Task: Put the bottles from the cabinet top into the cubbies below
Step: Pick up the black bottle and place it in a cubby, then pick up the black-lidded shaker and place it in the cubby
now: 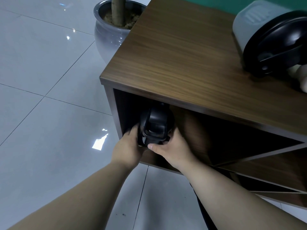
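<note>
The left hand (128,146) and right hand (172,146) clamped a black-lidded bottle (156,125) between them, inside the brown wooden cabinet's leftmost cubby (126,105).

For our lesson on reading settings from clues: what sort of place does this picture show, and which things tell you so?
Probably an indoor office or lobby, though a home is possible. Clues: glossy tiled floor, a potted plant in a glazed pot, and a wooden cubby cabinet beside a green wall.

Glossy grey tiled floor (49,80), grey ceramic planter (108,39) holding a trunk (118,10), green wall (216,4)
</note>
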A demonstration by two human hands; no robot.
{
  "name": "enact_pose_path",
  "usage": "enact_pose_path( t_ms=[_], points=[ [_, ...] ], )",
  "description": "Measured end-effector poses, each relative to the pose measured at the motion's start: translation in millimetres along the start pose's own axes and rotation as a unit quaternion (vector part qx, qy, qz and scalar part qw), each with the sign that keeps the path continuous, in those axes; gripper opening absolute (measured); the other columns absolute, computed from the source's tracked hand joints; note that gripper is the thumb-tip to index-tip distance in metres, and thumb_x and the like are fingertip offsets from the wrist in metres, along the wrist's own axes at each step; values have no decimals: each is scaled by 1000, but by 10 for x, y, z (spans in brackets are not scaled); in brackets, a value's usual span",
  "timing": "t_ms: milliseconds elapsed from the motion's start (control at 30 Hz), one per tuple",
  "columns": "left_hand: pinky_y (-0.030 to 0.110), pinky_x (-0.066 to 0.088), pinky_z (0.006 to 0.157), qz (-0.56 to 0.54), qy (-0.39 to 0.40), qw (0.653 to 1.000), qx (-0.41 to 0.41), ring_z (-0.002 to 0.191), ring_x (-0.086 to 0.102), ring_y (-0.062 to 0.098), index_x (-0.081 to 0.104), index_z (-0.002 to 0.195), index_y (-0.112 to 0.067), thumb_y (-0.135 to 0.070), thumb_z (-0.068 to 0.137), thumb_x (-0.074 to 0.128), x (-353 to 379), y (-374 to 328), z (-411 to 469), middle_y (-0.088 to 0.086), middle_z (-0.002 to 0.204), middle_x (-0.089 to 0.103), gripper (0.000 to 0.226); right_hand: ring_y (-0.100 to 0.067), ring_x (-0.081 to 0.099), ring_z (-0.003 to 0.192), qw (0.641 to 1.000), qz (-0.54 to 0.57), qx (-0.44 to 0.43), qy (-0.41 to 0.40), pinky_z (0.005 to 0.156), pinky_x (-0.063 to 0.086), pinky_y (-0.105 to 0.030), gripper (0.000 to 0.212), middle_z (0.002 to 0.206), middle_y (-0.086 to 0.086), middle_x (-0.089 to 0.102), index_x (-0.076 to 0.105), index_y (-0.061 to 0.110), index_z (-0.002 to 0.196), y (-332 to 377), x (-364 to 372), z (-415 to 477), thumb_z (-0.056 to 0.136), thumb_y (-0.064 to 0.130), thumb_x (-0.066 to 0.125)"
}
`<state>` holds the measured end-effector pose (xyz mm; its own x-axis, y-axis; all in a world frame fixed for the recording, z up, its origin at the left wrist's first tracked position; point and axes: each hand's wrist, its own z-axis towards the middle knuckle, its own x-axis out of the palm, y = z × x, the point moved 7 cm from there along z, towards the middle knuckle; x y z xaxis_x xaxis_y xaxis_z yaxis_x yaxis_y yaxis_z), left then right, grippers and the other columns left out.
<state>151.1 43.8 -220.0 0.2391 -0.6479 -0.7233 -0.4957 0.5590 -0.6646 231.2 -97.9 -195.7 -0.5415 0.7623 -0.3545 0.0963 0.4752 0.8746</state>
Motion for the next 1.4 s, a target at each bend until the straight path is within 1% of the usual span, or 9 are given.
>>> enact_pose_path(
  t_ms=[100,267,433,600,733,967,1033,1133,1400],
  points=[
    [36,53,81,-8,7,1000,-1,111,67,30,41,153,-30,-31,83,74,-8,6,-14,4,138,61,77,-12,64,121,999,-28,12,25,107,51,-40,104,131,8,66,44,28,139,-26,26,-12,43,41,82],
    [31,50,85,13,37,999,-10,118,65,27,41,153,-26,-29,86,77,-63,10,-117,1,142,57,76,-16,56,129,996,-74,52,24,108,50,-44,89,140,3,57,40,23,139,-75,-52,-86,59,22,79],
    [33,54,92,32,99,994,-28,110,65,21,59,139,-28,-31,89,72,-243,-69,-337,0,130,64,51,-19,39,146,993,-86,81,16,119,37,-43,109,161,-1,39,9,26,162,1,-247,-347,80,8,77],
    [30,55,87,76,140,987,-16,103,70,21,71,122,-27,-34,91,65,-542,-366,-633,-4,117,76,33,-14,41,143,998,-46,43,1,121,31,-38,90,156,0,44,21,25,160,343,-530,-834,86,-6,63],
    [26,49,80,24,103,993,43,101,69,14,70,116,-31,-43,95,65,-854,-860,-908,-9,110,74,24,-9,57,128,998,-17,-22,-50,113,43,-36,51,130,11,64,57,39,125,761,-911,-1360,90,2,66],
    [23,53,91,-96,92,986,101,100,66,0,72,114,-38,-43,96,67,-1169,-1373,-1454,-18,105,71,20,-9,70,101,959,41,-125,-252,98,56,-51,25,109,8,73,68,34,108,1687,-1841,-2012,88,20,73],
    [21,51,91,-101,109,983,109,101,65,-1,73,111,-37,-42,96,68,-1155,-1417,-1526,-19,105,72,17,-12,66,108,955,46,-102,-276,100,55,-51,39,116,9,70,65,29,122,1889,-1942,-1996,85,35,74],
    [25,54,94,-96,132,979,123,102,66,1,72,108,-38,-42,96,68,-1109,-1473,-1513,-18,103,72,13,-22,55,124,961,43,-23,-274,106,49,-52,87,133,4,58,49,16,145,2049,-1904,-1778,72,59,71],
    [27,57,92,-107,169,967,155,99,67,3,69,108,-40,-45,97,64,-1056,-1514,-1258,-18,102,72,13,-25,47,105,919,161,67,-354,95,40,-36,87,124,0,55,53,7,141,2201,-1800,-959,77,62,75]
  ],
)
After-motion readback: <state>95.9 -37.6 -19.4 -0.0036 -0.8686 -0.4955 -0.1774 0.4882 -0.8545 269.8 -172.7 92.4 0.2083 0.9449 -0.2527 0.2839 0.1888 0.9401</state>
